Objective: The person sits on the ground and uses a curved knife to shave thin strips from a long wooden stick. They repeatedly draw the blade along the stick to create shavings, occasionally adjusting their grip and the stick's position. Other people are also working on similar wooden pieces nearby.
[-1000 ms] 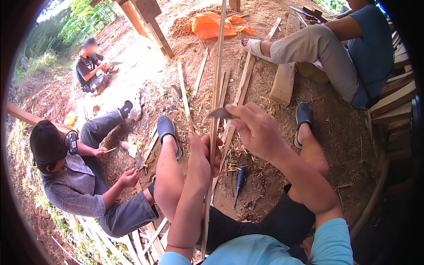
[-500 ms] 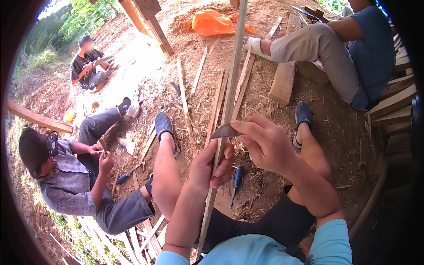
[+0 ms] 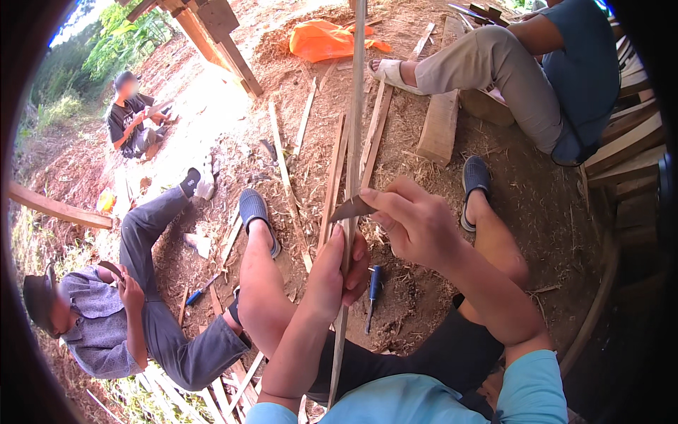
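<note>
Since a moment ago the long bamboo strip (image 3: 355, 106) has swung more upright, and the knife blade (image 3: 351, 208) has slid a little lower along it, closer to the gripping fist. The person's left hand (image 3: 337, 272) is wrapped tight around the strip, fingers curled over its front, the strip running on below the fist toward the lap. Just above that fist, the right hand (image 3: 417, 222) is closed on the knife, its dark blade pointing left and touching the strip's edge. Below and right of the left hand, a blue-handled tool (image 3: 372, 297) lies on the dirt. Far to the left, a seated person (image 3: 106, 325) in grey holds something small.
</note>
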`<state>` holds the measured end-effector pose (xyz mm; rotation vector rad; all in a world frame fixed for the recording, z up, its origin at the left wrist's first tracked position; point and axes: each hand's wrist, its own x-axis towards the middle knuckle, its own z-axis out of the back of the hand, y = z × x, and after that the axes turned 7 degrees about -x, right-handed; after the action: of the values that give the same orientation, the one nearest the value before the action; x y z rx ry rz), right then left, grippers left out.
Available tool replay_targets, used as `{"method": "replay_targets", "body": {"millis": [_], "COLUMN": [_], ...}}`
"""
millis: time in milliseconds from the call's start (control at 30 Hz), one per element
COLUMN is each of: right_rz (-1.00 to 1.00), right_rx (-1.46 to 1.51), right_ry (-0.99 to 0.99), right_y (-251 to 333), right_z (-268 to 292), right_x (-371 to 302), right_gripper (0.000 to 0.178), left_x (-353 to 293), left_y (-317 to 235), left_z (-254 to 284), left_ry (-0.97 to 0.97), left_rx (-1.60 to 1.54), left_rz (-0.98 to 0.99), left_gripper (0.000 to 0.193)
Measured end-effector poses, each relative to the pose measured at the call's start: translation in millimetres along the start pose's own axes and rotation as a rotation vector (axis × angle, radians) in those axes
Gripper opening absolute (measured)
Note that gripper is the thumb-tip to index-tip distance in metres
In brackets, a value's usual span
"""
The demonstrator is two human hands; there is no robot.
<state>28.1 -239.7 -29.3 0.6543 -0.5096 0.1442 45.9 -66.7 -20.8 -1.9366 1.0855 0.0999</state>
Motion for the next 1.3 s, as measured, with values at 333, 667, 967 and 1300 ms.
{"method": "replay_targets", "body": {"millis": [333, 667, 967, 1300], "right_rz": [-0.357, 0.084, 0.018, 0.071], "right_rx": [0.04, 0.056, 0.174, 0.005], "right_ry": [-0.472, 0.037, 0.11, -0.04], "right_y": [-91, -2, 60, 15], "right_z": [34, -12, -19, -38], "right_x": [45, -8, -1, 15], "right_gripper": [0.024, 0.03, 0.019, 0.019], "left_x": [-9, -14, 0, -10], "left_y": [40, -8, 20, -10], "left_z": [-24, 12, 35, 32], "left_ry": [0.095, -0.1, -0.137, -0.163], "left_rx": [0.264, 0.169, 0.247, 0.222], "left_rz": [0.133, -0.012, -0.335, -0.226], "left_gripper": [0.049, 0.048, 0.035, 0.032]}}
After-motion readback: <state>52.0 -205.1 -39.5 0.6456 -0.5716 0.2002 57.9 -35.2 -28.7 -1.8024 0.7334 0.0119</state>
